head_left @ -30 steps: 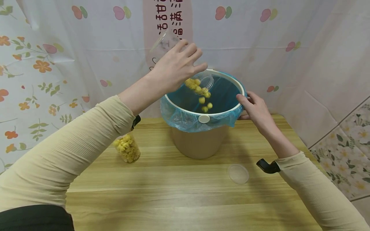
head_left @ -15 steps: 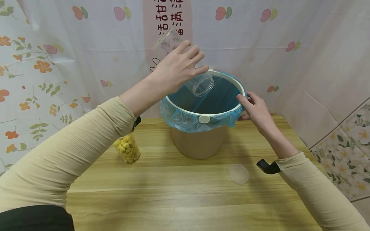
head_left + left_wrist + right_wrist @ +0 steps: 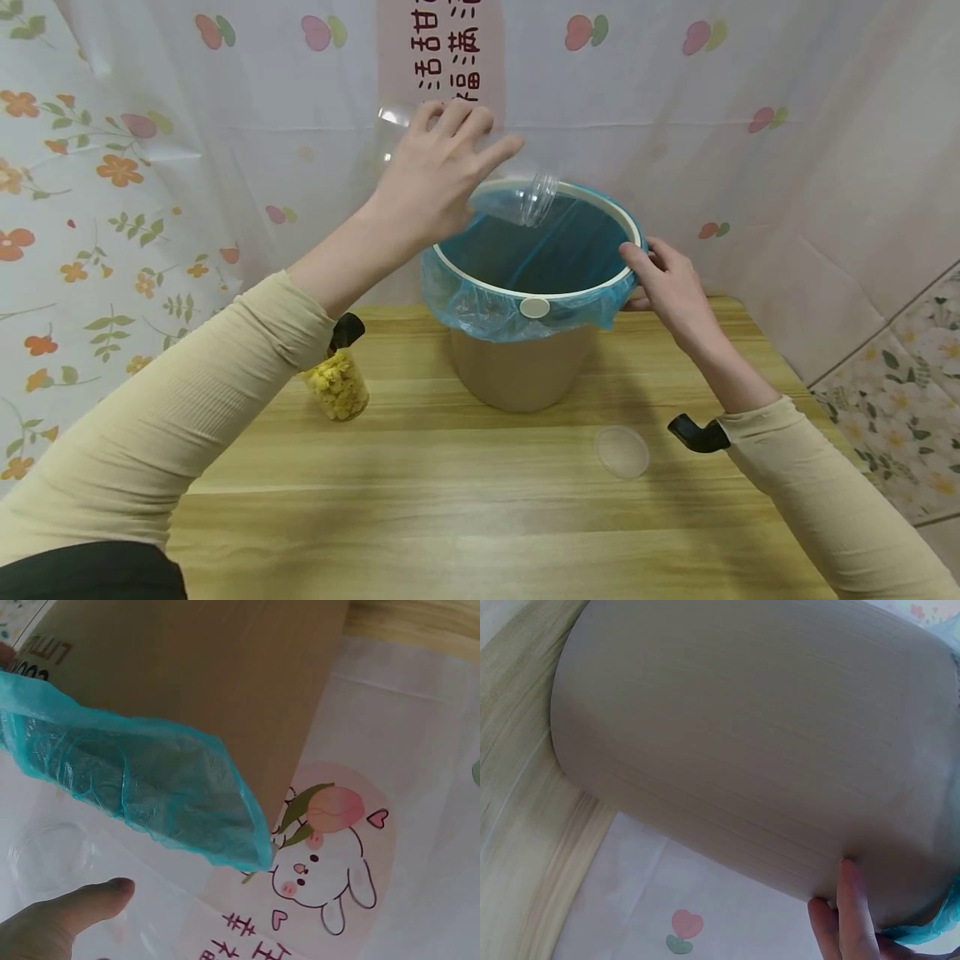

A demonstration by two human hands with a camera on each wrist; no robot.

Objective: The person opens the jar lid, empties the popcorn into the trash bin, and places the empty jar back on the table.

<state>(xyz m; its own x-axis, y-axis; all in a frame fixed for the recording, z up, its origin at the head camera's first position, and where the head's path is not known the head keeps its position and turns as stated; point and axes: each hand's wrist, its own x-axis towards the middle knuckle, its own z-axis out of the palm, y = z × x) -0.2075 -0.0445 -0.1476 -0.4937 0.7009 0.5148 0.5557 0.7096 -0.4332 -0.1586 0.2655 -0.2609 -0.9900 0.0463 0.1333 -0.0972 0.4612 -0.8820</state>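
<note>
My left hand (image 3: pixel 435 171) grips a clear plastic jar (image 3: pixel 538 198) on its side, its threaded mouth over the near-left inside of a bin. The jar looks empty. In the left wrist view, my thumb (image 3: pixel 82 906) shows near the jar's round mouth (image 3: pixel 51 859). The tan bin (image 3: pixel 517 375) stands upright on the table, with a blue plastic bag (image 3: pixel 480 312) folded over its pale rim. At the rim's right side my right hand (image 3: pixel 672 290) holds on, thumb on top; in the right wrist view its fingers (image 3: pixel 853 904) lie against the bin's wall (image 3: pixel 742 735).
A second clear jar, full of small yellow flower-like pieces (image 3: pixel 339 387), stands left of the bin, partly behind the left wrist's camera. A clear round lid (image 3: pixel 622 452) lies on the wooden table (image 3: pixel 450 517) at front right. A printed curtain (image 3: pixel 637 83) hangs behind.
Yellow pieces were falling from the left hand's jar into the bin a second ago; half a second ago it was empty. Since then the jar has tipped nearer level. The right hand keeps its hold.
</note>
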